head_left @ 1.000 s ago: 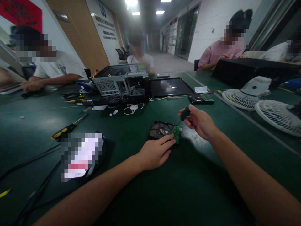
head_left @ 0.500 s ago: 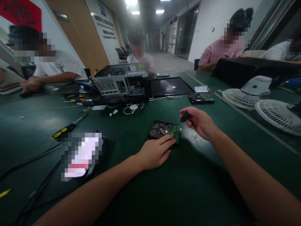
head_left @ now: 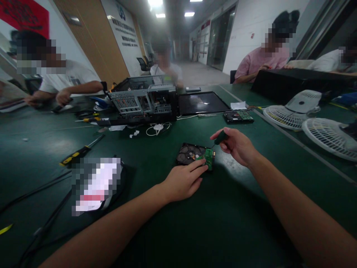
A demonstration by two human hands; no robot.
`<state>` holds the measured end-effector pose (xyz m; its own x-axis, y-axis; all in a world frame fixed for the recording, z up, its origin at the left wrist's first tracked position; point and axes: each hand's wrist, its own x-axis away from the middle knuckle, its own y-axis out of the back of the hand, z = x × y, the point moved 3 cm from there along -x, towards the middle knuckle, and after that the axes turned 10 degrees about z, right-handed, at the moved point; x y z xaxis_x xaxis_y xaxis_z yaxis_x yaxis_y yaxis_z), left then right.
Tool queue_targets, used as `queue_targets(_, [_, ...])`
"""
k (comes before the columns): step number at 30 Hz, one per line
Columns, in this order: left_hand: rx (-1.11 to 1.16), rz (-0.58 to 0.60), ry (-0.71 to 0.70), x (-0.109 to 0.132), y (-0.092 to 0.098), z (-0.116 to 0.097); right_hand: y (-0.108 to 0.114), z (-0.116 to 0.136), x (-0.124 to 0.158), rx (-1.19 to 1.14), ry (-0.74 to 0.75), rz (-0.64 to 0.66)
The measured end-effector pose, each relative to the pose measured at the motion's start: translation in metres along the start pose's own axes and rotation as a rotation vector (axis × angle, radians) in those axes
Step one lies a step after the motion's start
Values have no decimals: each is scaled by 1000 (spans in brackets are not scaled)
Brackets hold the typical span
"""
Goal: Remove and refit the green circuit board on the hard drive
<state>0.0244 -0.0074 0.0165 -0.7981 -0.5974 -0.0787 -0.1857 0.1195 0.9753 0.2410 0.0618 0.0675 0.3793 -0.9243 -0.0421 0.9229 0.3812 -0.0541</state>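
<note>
A hard drive (head_left: 186, 152) with a green circuit board (head_left: 209, 153) on its right part lies flat on the dark green table (head_left: 156, 230). My left hand (head_left: 182, 181) rests against its near edge, with fingertips pressing on the board. My right hand (head_left: 237, 146) is closed round the dark green handle of a small screwdriver (head_left: 221, 137). The screwdriver slants down to the left, its thin shaft reaching the board's upper right corner. Whether the tip sits in a screw is too small to tell.
Beyond stand an open computer case (head_left: 139, 102), a black flat panel (head_left: 203, 102) and a second drive (head_left: 238, 117). White fan parts (head_left: 292, 109) lie right. A yellow-black screwdriver (head_left: 76, 155), a pouch-like object (head_left: 97, 186) and cables are left. Several people sit around.
My hands and the drive hold almost the same place. At the far left, a person's hands have moved apart, one shifting right over the table.
</note>
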Motion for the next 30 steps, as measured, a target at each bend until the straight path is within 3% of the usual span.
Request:
queue_targets(12, [-3, 4, 4, 0, 1, -1, 3, -3, -3, -152, -2, -39])
queue_targets(30, [-5, 7, 4, -1, -1, 0, 2, -3, -2, -38, 26, -18])
